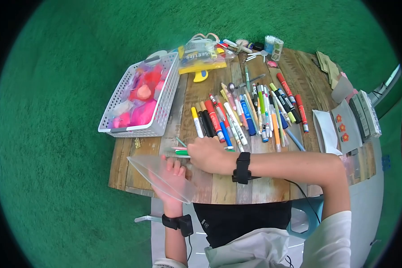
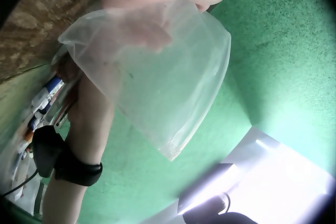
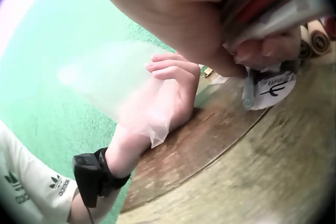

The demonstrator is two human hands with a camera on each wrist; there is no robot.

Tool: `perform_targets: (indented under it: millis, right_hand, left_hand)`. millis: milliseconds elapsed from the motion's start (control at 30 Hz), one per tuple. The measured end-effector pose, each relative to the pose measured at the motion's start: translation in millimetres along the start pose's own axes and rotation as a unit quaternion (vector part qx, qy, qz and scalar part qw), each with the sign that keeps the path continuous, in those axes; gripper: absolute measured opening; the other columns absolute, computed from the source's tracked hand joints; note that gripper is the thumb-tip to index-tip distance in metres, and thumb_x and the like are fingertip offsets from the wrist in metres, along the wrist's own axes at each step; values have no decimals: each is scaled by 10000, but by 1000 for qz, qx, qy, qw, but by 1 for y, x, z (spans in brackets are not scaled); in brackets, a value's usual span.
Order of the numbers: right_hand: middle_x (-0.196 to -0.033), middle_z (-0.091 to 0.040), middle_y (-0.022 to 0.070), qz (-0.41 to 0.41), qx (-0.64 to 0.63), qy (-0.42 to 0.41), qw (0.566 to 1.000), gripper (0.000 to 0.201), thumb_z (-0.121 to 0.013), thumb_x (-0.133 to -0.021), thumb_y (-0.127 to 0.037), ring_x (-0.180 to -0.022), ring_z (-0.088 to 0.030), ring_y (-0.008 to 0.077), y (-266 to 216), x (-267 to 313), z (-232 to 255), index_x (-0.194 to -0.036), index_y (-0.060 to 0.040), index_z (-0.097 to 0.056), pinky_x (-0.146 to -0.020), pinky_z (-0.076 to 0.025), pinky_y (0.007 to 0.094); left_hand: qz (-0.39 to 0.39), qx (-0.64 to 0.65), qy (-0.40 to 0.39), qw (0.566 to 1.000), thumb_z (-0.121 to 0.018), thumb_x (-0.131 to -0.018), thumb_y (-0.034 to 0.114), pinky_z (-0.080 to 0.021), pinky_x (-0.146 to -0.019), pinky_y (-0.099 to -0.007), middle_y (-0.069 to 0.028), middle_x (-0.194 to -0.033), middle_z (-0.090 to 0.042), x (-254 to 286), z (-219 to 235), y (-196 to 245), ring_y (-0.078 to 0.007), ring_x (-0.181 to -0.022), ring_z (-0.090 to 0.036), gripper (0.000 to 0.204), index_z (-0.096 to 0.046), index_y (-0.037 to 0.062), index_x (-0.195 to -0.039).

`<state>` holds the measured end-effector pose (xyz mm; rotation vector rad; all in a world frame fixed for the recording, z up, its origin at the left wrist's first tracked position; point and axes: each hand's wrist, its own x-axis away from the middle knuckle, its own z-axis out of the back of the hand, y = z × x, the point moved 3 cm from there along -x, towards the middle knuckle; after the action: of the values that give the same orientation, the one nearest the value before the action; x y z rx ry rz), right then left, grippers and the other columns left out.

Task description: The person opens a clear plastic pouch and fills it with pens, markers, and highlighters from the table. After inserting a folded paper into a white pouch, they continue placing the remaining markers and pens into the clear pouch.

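My left hand (image 1: 170,178) holds a clear, frosted plastic bag (image 2: 173,87) near the table's front left edge. The bag spreads across the palm, and part of it hides the thumb. In the right wrist view the fingers (image 3: 176,69) of that hand are bent above the bag. My right hand (image 1: 210,155) grips a bundle of several pens (image 3: 283,19), with red, green and white barrels showing. Their ends point left toward the bag in the head view. A white paper tag with a dark mark (image 3: 273,91) shows below the right hand's fingers.
Many markers and pens (image 1: 248,111) lie spread behind the right hand. A white basket (image 1: 165,96) of pink and red items stands at the left. A yellow-edged zip bag (image 1: 203,64) lies at the back; paper sheets (image 1: 327,129) and a white box (image 1: 368,114) are at the right.
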<state>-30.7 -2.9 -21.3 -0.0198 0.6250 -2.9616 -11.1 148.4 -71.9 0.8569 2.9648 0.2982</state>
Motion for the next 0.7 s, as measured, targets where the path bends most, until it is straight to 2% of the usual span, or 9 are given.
perform_targets:
  millis: [233, 367, 400, 467, 500, 533, 567, 633, 700]
  right_hand:
    - [-800, -642, 188, 39, -21, 30, 999, 231, -670, -763, -203, -752, -660, 371, 2, 5, 6, -823, 19, -650, -631, -518, 466]
    - [-700, -629, 235, -33, -56, 1, 998, 252, -670, -736, -208, -689, -653, 383, 16, 9, 32, -752, 42, -648, -627, -527, 437]
    - [-671, -620, 233, -20, -50, 39, 998, 275, -658, -743, -228, -671, -653, 363, 28, 10, 34, -738, 47, -651, -630, -524, 430]
    - [-651, -618, 213, -91, -104, -11, 990, 300, -646, -757, -246, -645, -651, 346, 45, 19, 69, -728, 53, -646, -625, -526, 408]
    - [-641, -633, 185, -119, -127, 39, 984, 313, -636, -775, -263, -615, -659, 303, 65, 23, 75, -718, 44, -637, -620, -526, 377]
    - [-662, -664, 170, -132, -210, 19, 969, 295, -620, -793, -243, -595, -666, 245, 75, 29, 96, -723, 43, -617, -615, -521, 362]
    - [-680, -681, 154, -181, -229, 30, 956, 258, -603, -805, -197, -604, -668, 195, 89, 33, 109, -727, 49, -595, -602, -517, 352]
    - [-723, -685, 142, -201, -372, 106, 900, 196, -578, -812, -133, -617, -667, 182, 115, 41, 131, -743, 49, -593, -564, -516, 288]
    - [-704, -641, 108, -238, -400, 166, 869, 133, -572, -808, -102, -594, -617, 145, 141, 42, 149, -763, 23, -577, -494, -463, 289]
  left_hand:
    - [8, 11, -2, 1000, -443, -973, 373, -311, -655, -291, -36, -797, -368, -1, 5, 2, -166, -696, -323, 420, -480, 14, -1187]
    - [11, 8, -15, 1000, -451, -971, 375, -311, -657, -292, -36, -794, -368, -1, 5, 2, -166, -695, -322, 424, -491, 10, -1181]
    - [8, 3, -12, 1000, -453, -971, 376, -311, -657, -292, -35, -792, -368, -1, 5, 1, -166, -695, -322, 425, -496, 8, -1178]
    - [10, 5, -10, 1000, -452, -972, 378, -311, -658, -292, -35, -790, -367, 0, 4, 1, -166, -693, -322, 425, -500, 9, -1175]
    - [12, 4, -9, 1000, -452, -973, 380, -312, -658, -292, -35, -788, -367, 0, 3, 0, -166, -692, -322, 424, -504, 9, -1172]
    - [14, 8, -9, 1000, -452, -973, 380, -312, -658, -292, -35, -788, -367, 0, 0, -1, -166, -692, -322, 424, -504, 9, -1172]
    - [8, 12, 20, 1000, -459, -964, 408, -307, -638, -295, -36, -771, -370, 1, -1, -1, -164, -679, -317, 427, -502, 20, -1136]
    - [4, 20, 49, 999, -465, -954, 436, -301, -619, -298, -36, -755, -372, 0, -1, -1, -162, -667, -312, 431, -500, 32, -1101]
    - [2, 15, 56, 998, -467, -955, 438, -298, -617, -296, -33, -751, -368, 1, 0, 0, -161, -664, -310, 433, -509, 32, -1099]
